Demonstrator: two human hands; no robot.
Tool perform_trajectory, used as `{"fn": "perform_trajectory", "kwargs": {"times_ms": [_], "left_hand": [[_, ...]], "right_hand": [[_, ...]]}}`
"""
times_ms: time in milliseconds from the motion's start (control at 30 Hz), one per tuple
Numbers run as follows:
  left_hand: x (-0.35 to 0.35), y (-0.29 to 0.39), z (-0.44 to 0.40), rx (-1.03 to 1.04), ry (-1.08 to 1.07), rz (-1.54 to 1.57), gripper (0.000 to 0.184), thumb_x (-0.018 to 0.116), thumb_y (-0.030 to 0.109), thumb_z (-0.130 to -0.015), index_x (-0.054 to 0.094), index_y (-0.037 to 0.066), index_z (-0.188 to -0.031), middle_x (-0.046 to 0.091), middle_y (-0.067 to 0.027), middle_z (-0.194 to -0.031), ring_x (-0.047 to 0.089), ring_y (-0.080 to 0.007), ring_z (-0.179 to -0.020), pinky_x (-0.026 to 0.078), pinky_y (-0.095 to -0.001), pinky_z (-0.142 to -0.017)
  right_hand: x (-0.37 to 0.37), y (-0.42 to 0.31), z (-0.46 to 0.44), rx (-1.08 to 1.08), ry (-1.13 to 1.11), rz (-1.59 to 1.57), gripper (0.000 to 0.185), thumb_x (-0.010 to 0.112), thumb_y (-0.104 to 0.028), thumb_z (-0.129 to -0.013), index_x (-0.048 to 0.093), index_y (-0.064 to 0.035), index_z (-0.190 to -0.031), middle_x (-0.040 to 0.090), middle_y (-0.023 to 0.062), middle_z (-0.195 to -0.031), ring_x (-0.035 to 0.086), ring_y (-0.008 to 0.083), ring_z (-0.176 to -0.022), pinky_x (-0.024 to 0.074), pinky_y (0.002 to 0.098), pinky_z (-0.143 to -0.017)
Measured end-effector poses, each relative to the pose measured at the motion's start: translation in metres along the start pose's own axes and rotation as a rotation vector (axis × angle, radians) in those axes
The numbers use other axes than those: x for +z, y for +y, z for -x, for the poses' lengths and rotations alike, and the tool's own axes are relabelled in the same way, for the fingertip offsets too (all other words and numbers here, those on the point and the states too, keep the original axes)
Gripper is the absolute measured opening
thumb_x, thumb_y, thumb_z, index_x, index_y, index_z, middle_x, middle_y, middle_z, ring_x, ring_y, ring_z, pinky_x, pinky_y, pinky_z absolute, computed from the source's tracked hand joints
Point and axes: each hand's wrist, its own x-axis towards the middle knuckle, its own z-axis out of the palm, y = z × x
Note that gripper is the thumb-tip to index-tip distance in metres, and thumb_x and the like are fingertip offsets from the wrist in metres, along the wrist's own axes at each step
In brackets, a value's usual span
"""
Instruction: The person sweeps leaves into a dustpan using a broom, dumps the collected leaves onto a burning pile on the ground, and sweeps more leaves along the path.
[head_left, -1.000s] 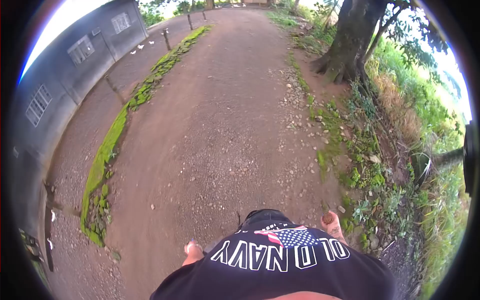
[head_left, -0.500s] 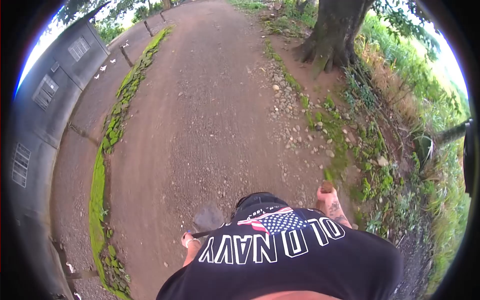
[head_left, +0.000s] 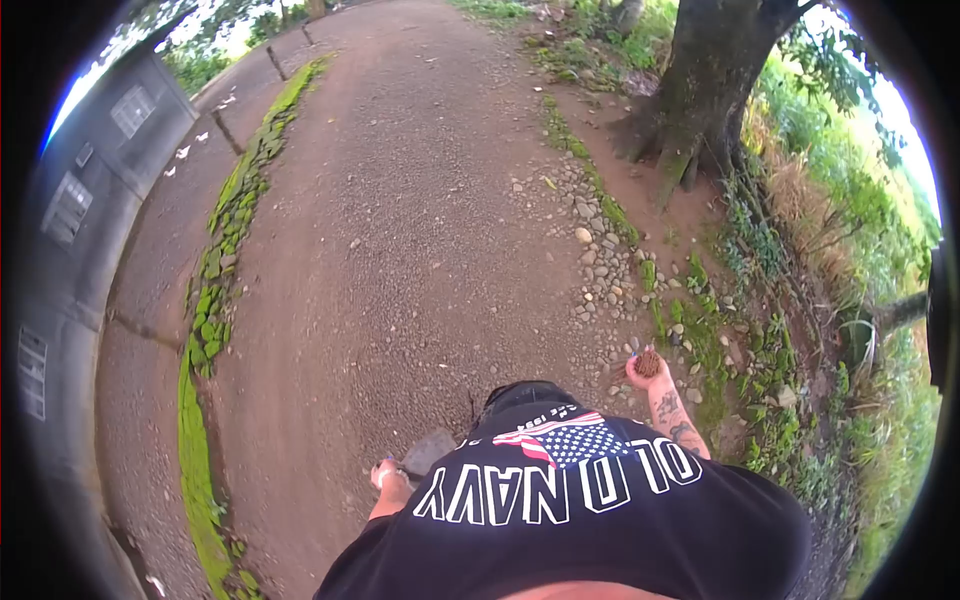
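My right hand [head_left: 645,366] is out to the right, palm up and cupped around a heap of small brown pellets [head_left: 648,362]. Tattoos show on that forearm. Low on the left, my left hand [head_left: 384,471] has its fingers curled beside a flat grey thing [head_left: 428,452], partly hidden by my shirt. Whether the hand grips it is unclear. My black shirt [head_left: 600,530] with white lettering and a flag print covers the bottom of the view.
A gravel track [head_left: 430,200] runs ahead. Mossy stones [head_left: 205,330] edge it on the left, with a grey building [head_left: 75,250] and white birds [head_left: 182,152] beyond. Loose stones [head_left: 590,260], a thick tree trunk [head_left: 705,90] and tall grass [head_left: 850,200] line the right.
The view has moved along the track and turned a little left. My right hand has turned so the pellets show more plainly. The grey thing sits closer to my shirt.
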Motion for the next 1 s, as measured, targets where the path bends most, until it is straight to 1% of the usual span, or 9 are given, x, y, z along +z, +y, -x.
{"fn": "perform_trajectory", "kwargs": {"times_ms": [100,267,467,533,567,667,800,867,1000], "left_hand": [[0.057,0.134,0.027,0.074,-0.148,-0.461,0.05,0.069,0.015,-0.062,0.051,0.002,-0.106,0.058,-0.0122,-0.1,0.054,-0.0201,-0.085,0.041,-0.0291,-0.076],[0.186,0.248,-0.012,0.015,-0.222,-0.284,0.03,0.06,0.006,-0.066,0.053,0.0,-0.094,0.059,-0.0082,-0.074,0.051,-0.0168,-0.061,0.038,-0.0341,-0.057],[0.292,0.33,-0.053,0.033,-0.206,0.208,0.036,0.062,0.01,-0.065,0.052,-0.001,-0.098,0.058,-0.0103,-0.086,0.053,-0.021,-0.07,0.043,-0.036,-0.065],[0.327,0.395,-0.026,-0.177,-0.14,0.288,0.035,0.065,0.017,-0.064,0.053,0.005,-0.095,0.055,-0.0115,-0.091,0.052,-0.0233,-0.077,0.044,-0.0385,-0.063],[0.348,0.417,-0.027,-0.148,-0.138,0.354,0.03,0.065,0.017,-0.065,0.051,0.005,-0.088,0.053,-0.0111,-0.078,0.051,-0.0224,-0.062,0.043,-0.0363,-0.051],[0.4,0.503,-0.021,-0.083,-0.28,0.076,0.027,0.064,0.016,-0.066,0.048,0.005,-0.084,0.049,-0.0101,-0.067,0.045,-0.0197,-0.047,0.037,-0.0325,-0.038],[0.514,0.58,-0.037,-0.083,-0.215,0.118,0.025,0.064,0.013,-0.066,0.048,0.004,-0.082,0.048,-0.0098,-0.065,0.043,-0.0185,-0.043,0.035,-0.0311,-0.035],[0.587,0.609,-0.097,-0.055,-0.118,0.087,0.025,0.065,0.013,-0.065,0.047,0.003,-0.08,0.047,-0.0093,-0.063,0.042,-0.0184,-0.041,0.033,-0.0307,-0.033],[0.669,0.743,-0.101,-0.09,-0.53,-0.075,0.024,0.062,0.019,-0.067,0.05,0.006,-0.082,0.049,-0.0068,-0.075,0.046,-0.0168,-0.054,0.036,-0.0276,-0.039]], "right_hand": [[0.075,0.014,-0.03,0.08,-0.015,-0.109,0.022,0.061,-0.016,-0.067,0.046,-0.0009,-0.072,0.046,0.0097,-0.064,0.048,0.0218,-0.061,0.0454,0.0308,-0.054],[0.194,0.027,-0.128,0.076,-0.021,-0.041,0.024,0.064,-0.013,-0.066,0.046,0.0006,-0.077,0.05,0.0111,-0.069,0.049,0.023,-0.062,0.0465,0.0303,-0.055],[0.375,0.033,-0.261,0.06,-0.068,-0.001,0.016,0.063,-0.01,-0.065,0.052,-0.0023,-0.072,0.053,0.0096,-0.068,0.052,0.0244,-0.066,0.0481,0.0345,-0.06],[0.441,0.037,-0.298,0.061,-0.069,0.053,0.02,0.063,-0.012,-0.065,0.05,-0.0008,-0.076,0.052,0.0112,-0.067,0.052,0.0251,-0.067,0.0474,0.0348,-0.059],[0.47,0.037,-0.321,0.11,-0.076,0.082,0.021,0.063,-0.013,-0.066,0.05,-0.0011,-0.078,0.052,0.0113,-0.068,0.052,0.0257,-0.068,0.048,0.0352,-0.06],[0.538,0.046,-0.379,0.044,0.012,0.22,0.024,0.063,-0.015,-0.067,0.048,-0.0014,-0.079,0.052,0.0114,-0.07,0.053,0.0266,-0.07,0.0495,0.0358,-0.058],[0.6,0.049,-0.453,-0.009,0.129,0.538,0.024,0.064,-0.018,-0.069,0.047,-0.0032,-0.077,0.053,0.0095,-0.07,0.055,0.0236,-0.064,0.0504,0.034,-0.056],[0.615,0.059,-0.483,-0.09,0.143,0.451,0.024,0.063,-0.02,-0.069,0.048,-0.0039,-0.077,0.054,0.0092,-0.069,0.055,0.0237,-0.063,0.0501,0.035,-0.057],[0.674,0.053,-0.536,-0.134,0.212,0.487,0.021,0.062,-0.025,-0.069,0.051,-0.0065,-0.074,0.055,0.0077,-0.067,0.055,0.0248,-0.061,0.0473,0.0384,-0.06]]}}
